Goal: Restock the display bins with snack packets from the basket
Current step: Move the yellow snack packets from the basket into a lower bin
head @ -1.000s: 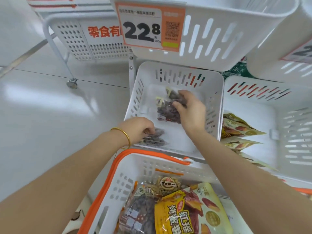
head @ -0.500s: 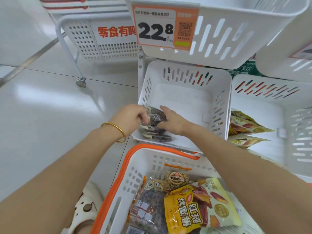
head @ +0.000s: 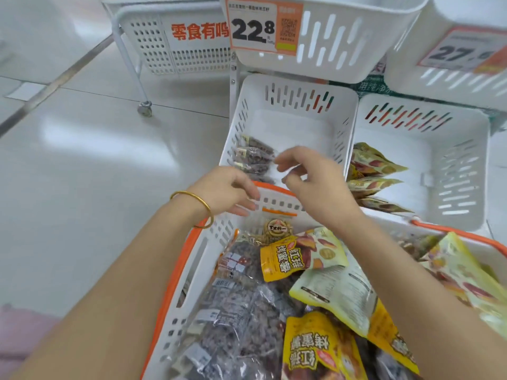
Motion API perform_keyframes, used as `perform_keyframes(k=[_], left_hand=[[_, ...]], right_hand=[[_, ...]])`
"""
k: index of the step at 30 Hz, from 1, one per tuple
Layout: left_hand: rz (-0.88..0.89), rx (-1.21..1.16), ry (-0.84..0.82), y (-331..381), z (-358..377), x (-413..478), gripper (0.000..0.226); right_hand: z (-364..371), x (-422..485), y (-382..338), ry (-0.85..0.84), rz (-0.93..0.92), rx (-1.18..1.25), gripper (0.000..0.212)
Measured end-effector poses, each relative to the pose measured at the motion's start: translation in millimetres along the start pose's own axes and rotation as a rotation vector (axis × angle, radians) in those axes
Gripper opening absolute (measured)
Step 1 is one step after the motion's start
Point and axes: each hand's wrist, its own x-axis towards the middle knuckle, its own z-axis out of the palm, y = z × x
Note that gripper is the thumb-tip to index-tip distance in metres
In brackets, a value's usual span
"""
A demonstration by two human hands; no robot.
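A stack of clear packets of dark snacks (head: 253, 157) leans against the left wall of the white display bin (head: 340, 127). My left hand (head: 227, 189) hovers empty with loose fingers over the far rim of the orange-edged basket (head: 181, 270). Just right of it, my right hand (head: 312, 179) is also empty, its fingers relaxed and slightly bent, above the bin's front edge. The basket below holds large clear bags of dark snacks (head: 233, 319) and yellow sweet-potato packets (head: 282, 259).
A second white bin (head: 452, 171) on the right holds several yellow packets (head: 373, 165). Upper bins with price tags (head: 264, 26) overhang at the top. A white wheeled rack (head: 167, 39) stands on the glossy floor at the back left.
Both hands have let go of the dark packets stacked in the bin's near-left corner and pulled back toward the basket, holding nothing. The view has tilted down onto the basket.
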Motion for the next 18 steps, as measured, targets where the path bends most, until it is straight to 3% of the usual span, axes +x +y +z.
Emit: perform_keyframes(k=[2, 4, 6, 8, 12, 15, 18], left_hand=[[-0.11, 0.418, -0.209, -13, 18, -7, 0.025], [-0.165, 0.864, -0.308, -27, 40, -15, 0.024], [-0.236, 1.022, -0.303, -46, 59, -20, 0.027], [-0.267, 1.075, -0.243, -66, 70, -20, 0.036], [-0.263, 1.038, -0.066, -75, 76, -15, 0.04], [-0.258, 1.035, -0.065, -71, 78, -16, 0.049], [-0.267, 0.96, -0.036, -69, 78, -19, 0.05]], right_hand=[[10, -29, 4, -0.169, -0.005, -0.075, 0.033], [21, -44, 20, -0.4, 0.013, -0.26, 0.032], [26, -53, 35, -0.589, 0.003, -0.465, 0.027], [25, -62, 46, -0.656, 0.01, -0.566, 0.02], [7, -70, 54, -0.587, 0.109, -0.63, 0.027], [0, -73, 58, -0.539, 0.212, -0.639, 0.032], [3, -77, 46, -0.5, 0.175, -0.726, 0.022]])
